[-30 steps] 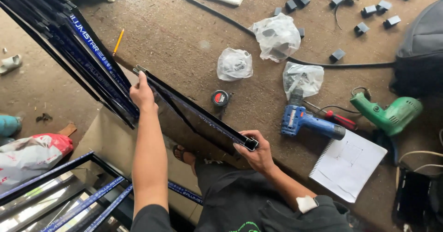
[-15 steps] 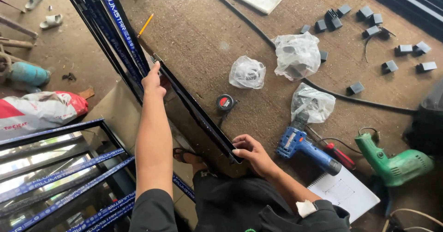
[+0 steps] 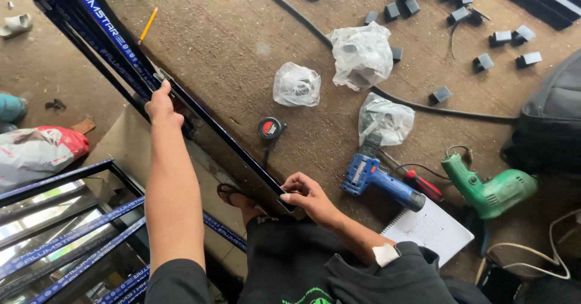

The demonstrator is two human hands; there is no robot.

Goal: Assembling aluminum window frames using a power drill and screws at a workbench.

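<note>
A short black aluminium bar (image 3: pixel 224 137) lies slantwise across the brown floor in front of me. My left hand (image 3: pixel 161 104) grips its far upper end, next to a stack of long black bars with blue film (image 3: pixel 100 22). My right hand (image 3: pixel 305 192) holds the near lower end, fingers curled over the open end. My foot in a sandal (image 3: pixel 233 195) rests just beside the bar.
A small tape measure (image 3: pixel 270 128) lies right of the bar. Further right are a blue drill (image 3: pixel 375 176), a green power tool (image 3: pixel 490 189), a red screwdriver (image 3: pixel 423 184), a notebook (image 3: pixel 433 228), three plastic bags of parts (image 3: pixel 362 53), several grey blocks (image 3: pixel 478 19), a black cable (image 3: pixel 339 50). A framed glass panel (image 3: pixel 60 231) stands at the lower left.
The view has shifted and moved closer to the floor. The bar has tipped lower, lying flatter. Both hands keep their hold on its ends.
</note>
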